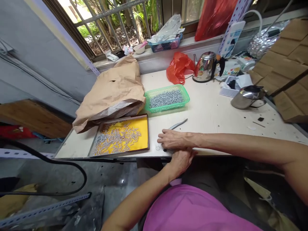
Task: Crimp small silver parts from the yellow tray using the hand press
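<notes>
My right hand (176,140) reaches in from the right, low over the table's front edge. Its fingers point left and look slightly apart; what lies under the palm is hidden. Just below it, and partly covered by it, my left hand (181,162) is closed at the table edge. Whatever its bent fingers hold cannot be made out. A grey pair of tweezers (178,124) lies just beyond my right hand. Beside the right fingertips are a small black piece (165,149) and a small clear ring (158,148).
Left of my hands, a shallow tray (148,134) with a yellow lining holds many metal pins (120,138). A green basket (186,96) behind holds more. A brown paper bag (113,86) stands at left; a kettle (205,67), red plastic bag (179,67) and metal jug (247,97) stand farther back.
</notes>
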`<action>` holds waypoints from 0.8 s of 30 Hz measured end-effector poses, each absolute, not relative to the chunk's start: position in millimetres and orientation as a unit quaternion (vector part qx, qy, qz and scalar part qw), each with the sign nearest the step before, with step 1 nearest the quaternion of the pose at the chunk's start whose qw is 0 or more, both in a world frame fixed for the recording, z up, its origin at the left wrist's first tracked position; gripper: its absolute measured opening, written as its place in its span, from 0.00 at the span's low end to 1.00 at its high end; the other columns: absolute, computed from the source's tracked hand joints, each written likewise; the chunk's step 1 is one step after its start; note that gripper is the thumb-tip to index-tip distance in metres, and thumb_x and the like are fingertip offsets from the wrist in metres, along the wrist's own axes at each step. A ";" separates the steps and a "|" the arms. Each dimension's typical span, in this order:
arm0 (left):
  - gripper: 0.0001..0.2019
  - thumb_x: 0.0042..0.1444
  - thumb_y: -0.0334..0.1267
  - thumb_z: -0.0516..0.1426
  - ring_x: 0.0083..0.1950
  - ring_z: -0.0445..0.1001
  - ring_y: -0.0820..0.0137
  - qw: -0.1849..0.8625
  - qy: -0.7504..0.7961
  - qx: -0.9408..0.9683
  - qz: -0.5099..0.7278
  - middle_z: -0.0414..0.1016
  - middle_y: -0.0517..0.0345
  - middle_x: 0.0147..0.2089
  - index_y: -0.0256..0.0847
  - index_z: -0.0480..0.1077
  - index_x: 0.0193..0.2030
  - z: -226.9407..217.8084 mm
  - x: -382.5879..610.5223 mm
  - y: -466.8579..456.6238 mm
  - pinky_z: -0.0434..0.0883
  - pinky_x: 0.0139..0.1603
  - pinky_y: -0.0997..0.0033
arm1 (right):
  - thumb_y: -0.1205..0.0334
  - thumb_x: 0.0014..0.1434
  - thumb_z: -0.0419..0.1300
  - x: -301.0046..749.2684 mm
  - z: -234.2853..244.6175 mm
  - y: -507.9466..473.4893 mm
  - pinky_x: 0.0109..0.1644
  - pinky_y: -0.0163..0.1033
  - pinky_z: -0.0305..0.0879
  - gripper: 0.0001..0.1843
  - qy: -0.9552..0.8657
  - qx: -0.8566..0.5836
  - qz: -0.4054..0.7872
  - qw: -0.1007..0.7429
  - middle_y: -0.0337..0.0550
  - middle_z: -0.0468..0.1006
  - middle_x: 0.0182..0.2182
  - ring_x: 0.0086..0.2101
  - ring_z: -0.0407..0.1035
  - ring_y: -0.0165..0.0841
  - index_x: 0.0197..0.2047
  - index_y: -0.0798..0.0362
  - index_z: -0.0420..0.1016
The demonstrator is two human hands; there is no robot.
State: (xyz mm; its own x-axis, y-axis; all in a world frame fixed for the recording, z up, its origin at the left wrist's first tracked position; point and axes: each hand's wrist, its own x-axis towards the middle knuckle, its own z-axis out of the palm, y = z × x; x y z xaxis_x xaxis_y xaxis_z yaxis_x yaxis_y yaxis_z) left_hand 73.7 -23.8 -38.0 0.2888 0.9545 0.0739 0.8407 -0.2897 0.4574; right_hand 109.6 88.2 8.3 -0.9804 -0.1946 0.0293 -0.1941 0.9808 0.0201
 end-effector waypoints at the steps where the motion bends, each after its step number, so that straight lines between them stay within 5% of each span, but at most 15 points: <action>1: 0.16 0.64 0.42 0.50 0.52 0.73 0.52 0.171 0.572 0.785 0.168 0.74 0.42 0.50 0.35 0.67 0.53 -37.8 74.0 -24.3 0.71 0.52 0.51 | 0.72 0.57 0.57 108.1 7.3 88.5 0.46 0.43 0.54 0.07 -0.995 0.099 0.005 0.015 0.46 0.73 0.39 0.42 0.61 0.38 0.30 0.54 0.73; 6: 0.18 0.62 0.42 0.53 0.56 0.69 0.55 0.145 0.543 0.800 0.208 0.71 0.45 0.54 0.37 0.64 0.56 -38.5 75.0 -25.0 0.68 0.57 0.55 | 0.66 0.60 0.56 99.0 11.0 86.9 0.41 0.38 0.56 0.06 -0.991 -0.011 0.128 0.045 0.43 0.74 0.34 0.35 0.64 0.33 0.33 0.54 0.73; 12: 0.18 0.63 0.39 0.51 0.65 0.61 0.57 0.077 0.511 0.818 0.253 0.66 0.45 0.60 0.39 0.64 0.58 -28.0 63.5 -30.6 0.64 0.64 0.54 | 0.66 0.60 0.53 96.0 51.5 115.9 0.38 0.36 0.59 0.08 -0.949 -0.143 0.168 0.226 0.44 0.75 0.31 0.32 0.66 0.31 0.36 0.57 0.73; 18: 0.14 0.63 0.30 0.49 0.47 0.68 0.63 -0.042 0.689 0.693 0.208 0.73 0.50 0.45 0.43 0.73 0.49 6.9 -42.6 -15.4 0.70 0.47 0.62 | 0.60 0.59 0.58 100.6 88.9 203.0 0.38 0.38 0.62 0.13 -0.901 -0.297 0.116 0.294 0.49 0.76 0.37 0.34 0.68 0.34 0.46 0.58 0.72; 21: 0.13 0.63 0.32 0.50 0.46 0.66 0.61 -0.079 0.758 0.639 0.108 0.73 0.48 0.41 0.41 0.76 0.43 18.1 -107.2 -0.6 0.67 0.45 0.62 | 0.58 0.59 0.60 107.0 86.0 213.1 0.40 0.40 0.64 0.19 -0.899 -0.295 0.123 0.301 0.52 0.74 0.45 0.33 0.70 0.33 0.52 0.59 0.70; 24: 0.13 0.62 0.33 0.50 0.47 0.64 0.59 -0.043 0.750 0.660 0.025 0.72 0.46 0.41 0.39 0.77 0.39 20.7 -146.5 9.6 0.65 0.44 0.63 | 0.58 0.62 0.57 118.7 73.0 186.0 0.41 0.40 0.65 0.15 -0.910 -0.256 0.155 0.288 0.50 0.75 0.42 0.31 0.70 0.31 0.47 0.59 0.74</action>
State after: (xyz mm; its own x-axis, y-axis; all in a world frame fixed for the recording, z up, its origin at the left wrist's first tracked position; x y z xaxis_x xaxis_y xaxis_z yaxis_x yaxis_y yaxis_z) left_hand -146.5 9.6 20.7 -0.1252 0.9873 0.0976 0.9916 0.1276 -0.0192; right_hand 118.7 186.0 73.0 -0.7031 0.5542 0.4456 0.3756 0.8215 -0.4291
